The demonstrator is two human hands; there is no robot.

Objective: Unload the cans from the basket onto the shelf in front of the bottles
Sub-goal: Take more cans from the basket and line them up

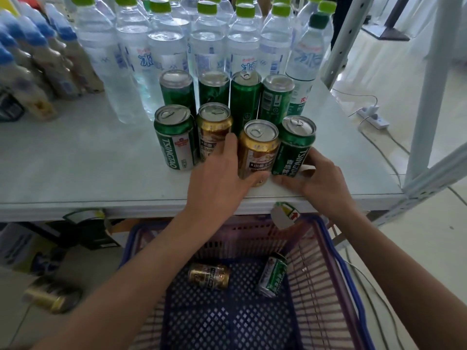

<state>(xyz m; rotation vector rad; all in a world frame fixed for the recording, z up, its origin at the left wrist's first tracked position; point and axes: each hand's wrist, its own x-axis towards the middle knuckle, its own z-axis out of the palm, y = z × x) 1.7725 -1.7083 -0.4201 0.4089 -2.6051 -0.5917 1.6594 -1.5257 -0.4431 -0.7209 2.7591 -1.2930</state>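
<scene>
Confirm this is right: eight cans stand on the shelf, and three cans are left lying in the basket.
Not quite. The head view shows two cans in the basket, not three: a gold can and a green can. Eight cans do stand on the shelf.

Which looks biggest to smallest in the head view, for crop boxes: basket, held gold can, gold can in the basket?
1. Basket
2. Held gold can
3. Gold can in the basket. It lies farther from the camera, so the two cans' true sizes may match.
</scene>
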